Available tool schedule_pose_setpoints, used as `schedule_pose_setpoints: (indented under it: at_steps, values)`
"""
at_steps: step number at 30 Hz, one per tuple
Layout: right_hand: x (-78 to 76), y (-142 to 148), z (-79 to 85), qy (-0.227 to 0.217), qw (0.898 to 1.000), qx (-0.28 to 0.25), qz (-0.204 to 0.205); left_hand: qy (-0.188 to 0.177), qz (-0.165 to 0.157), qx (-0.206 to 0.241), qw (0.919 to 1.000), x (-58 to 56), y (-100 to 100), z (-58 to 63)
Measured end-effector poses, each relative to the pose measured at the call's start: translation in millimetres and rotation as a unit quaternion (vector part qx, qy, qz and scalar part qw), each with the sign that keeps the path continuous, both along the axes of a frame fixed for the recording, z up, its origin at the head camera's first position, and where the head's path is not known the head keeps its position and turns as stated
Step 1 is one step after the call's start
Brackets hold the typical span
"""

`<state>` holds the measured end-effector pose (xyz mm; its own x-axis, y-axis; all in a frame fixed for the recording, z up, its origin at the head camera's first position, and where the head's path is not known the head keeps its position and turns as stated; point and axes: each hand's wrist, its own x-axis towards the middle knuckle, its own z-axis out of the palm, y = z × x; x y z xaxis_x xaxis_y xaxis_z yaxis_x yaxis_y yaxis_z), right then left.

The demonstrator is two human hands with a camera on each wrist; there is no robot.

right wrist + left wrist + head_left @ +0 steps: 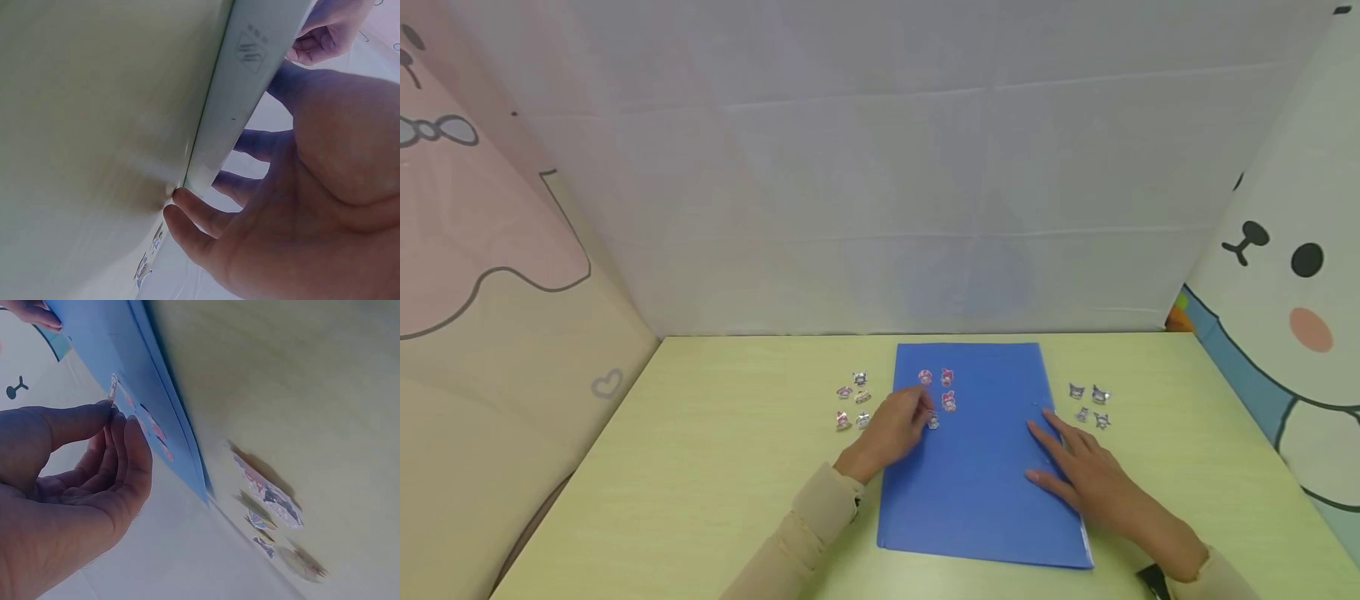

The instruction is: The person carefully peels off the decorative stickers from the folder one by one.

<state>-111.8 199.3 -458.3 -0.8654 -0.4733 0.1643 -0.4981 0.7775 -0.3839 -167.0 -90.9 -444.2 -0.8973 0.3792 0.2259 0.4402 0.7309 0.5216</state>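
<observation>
My left hand [891, 427] is over the left part of a blue folder [977, 500] and pinches a small cartoon sticker [112, 386] between thumb and fingertip. In the head view that sticker [933, 421] shows just beside the fingertips; whether it touches the cover I cannot tell. Several pink cartoon stickers [948, 401] lie on the folder near its top left. My right hand [1093, 479], fingers spread, rests on the folder's right edge. From the right wrist view, its fingers lie against the folder's pale spine [234, 94].
Left of the folder, several loose stickers [862, 397] lie on the pale yellow table [737, 433]. To the right are several grey-purple ones [1101, 395]. A white cloth [925, 208] hangs behind, and printed cartoon drapes [1285, 292] stand at both sides.
</observation>
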Motion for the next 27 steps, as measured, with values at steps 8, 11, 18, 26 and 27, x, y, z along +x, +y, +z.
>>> schedule_pose_setpoints:
  at_steps: [8, 11, 18, 26, 27]
  values:
    - [-0.5, 0, -1.2, 0.016, 1.000, -0.003, 0.005, -0.020, 0.014, 0.004, 0.9997, -0.5, -11, -1.6]
    - [-0.3, 0, -1.1, 0.014, 1.000, -0.002, 0.005, -0.025, 0.016, 0.007, 0.9995, 0.3, -16, -1.8]
    - [-0.2, 1, -0.8, 0.007, 1.000, 0.002, 0.004, -0.024, 0.023, 0.015, 0.9993, 5.5, -30, 0.4]
    - [-0.5, 1, -1.4, 0.009, 1.000, 0.002, 0.005, -0.025, 0.036, 0.016, 0.9989, 9.9, -46, 0.3]
    - [-0.5, 1, -1.5, 0.009, 1.000, 0.002, 0.005, -0.022, 0.037, 0.012, 0.9990, 10.6, -48, 0.1]
